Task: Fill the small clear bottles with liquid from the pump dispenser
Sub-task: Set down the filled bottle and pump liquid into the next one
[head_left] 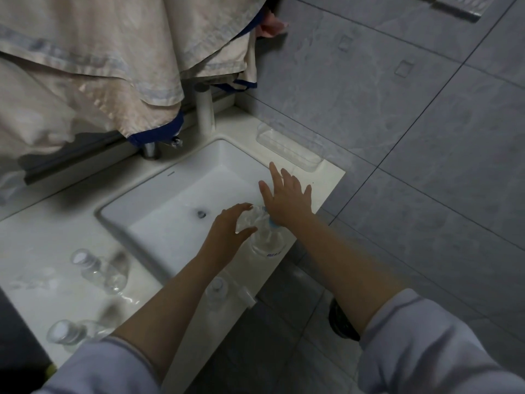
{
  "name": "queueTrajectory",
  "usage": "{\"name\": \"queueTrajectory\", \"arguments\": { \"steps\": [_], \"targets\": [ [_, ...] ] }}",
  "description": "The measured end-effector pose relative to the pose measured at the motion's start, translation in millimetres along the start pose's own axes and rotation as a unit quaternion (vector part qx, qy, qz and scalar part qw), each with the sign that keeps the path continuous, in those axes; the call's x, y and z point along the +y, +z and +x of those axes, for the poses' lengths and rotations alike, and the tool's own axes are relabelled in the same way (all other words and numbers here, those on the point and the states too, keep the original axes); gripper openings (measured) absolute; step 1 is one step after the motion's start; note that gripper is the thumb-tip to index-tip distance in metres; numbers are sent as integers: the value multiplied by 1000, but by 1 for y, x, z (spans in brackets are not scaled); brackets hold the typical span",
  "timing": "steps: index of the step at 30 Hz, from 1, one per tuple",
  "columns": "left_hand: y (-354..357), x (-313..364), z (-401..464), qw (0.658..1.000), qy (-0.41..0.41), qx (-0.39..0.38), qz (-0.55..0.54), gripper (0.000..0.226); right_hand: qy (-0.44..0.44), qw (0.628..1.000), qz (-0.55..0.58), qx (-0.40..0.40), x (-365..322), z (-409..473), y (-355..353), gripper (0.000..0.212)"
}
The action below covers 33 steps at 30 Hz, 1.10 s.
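Observation:
My left hand grips a small clear bottle, tilted, over the sink's front right corner. Right under it stands the clear pump dispenser with a blue collar on the counter edge. My right hand lies flat, fingers spread, on top of the dispenser's pump head. Two small clear bottles with white caps sit on the counter at the left. Another small clear bottle stands near the front edge, just beside my left forearm.
A white rectangular sink with a drain is set in the white counter. A chrome tap and a white tube stand behind it. Beige cloth hangs over the back. A clear soap tray is at the right. Grey floor tiles lie beyond the counter edge.

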State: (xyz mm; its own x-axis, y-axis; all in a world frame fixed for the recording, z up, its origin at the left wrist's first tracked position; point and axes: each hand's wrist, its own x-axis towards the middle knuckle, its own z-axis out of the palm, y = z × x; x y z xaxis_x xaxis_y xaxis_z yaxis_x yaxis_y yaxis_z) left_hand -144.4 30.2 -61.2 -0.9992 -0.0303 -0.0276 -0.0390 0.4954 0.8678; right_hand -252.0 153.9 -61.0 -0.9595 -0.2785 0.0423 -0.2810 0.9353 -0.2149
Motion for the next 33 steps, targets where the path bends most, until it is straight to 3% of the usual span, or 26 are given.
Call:
{"name": "queueTrajectory", "arguments": {
  "steps": [3, 6, 9, 13, 16, 18, 22, 28, 31, 33],
  "targets": [
    [3, -7, 3, 999, -22, -26, 13, 94, 14, 1000, 6, -12, 2, -1, 3, 62],
    [3, -7, 2, 998, -24, -6, 60, 61, 20, 999, 6, -34, 2, -4, 5, 61],
    [4, -5, 1, 999, -16, -1, 48, 80, 12, 999, 0, -43, 0, -2, -1, 61],
    [1, -10, 1, 999, -15, 39, 16, 50, 10, 999, 4, -31, 1, 2, -8, 61],
    [4, -12, 3, 999, -1, 44, 22, 52, 21, 999, 24, -40, 2, 1, -3, 59],
    [5, -10, 2, 999, 2, 35, 19, 66, 25, 998, 23, -53, 3, 0, 1, 59],
    [4, -20, 2, 999, -25, 32, 18, 46, 29, 997, 21, -69, 3, 0, 3, 59],
    [6, -11, 2, 999, 10, 53, -2, 47, 20, 999, 16, -44, 1, 6, -6, 61],
    [8, -3, -1, 999, 26, 43, 3, 71, 33, 998, 29, -41, 0, 0, -1, 59],
    [8, -6, -1, 999, 19, 43, 11, 64, 43, 998, 24, -49, 0, -1, 1, 58]
  ]
}}
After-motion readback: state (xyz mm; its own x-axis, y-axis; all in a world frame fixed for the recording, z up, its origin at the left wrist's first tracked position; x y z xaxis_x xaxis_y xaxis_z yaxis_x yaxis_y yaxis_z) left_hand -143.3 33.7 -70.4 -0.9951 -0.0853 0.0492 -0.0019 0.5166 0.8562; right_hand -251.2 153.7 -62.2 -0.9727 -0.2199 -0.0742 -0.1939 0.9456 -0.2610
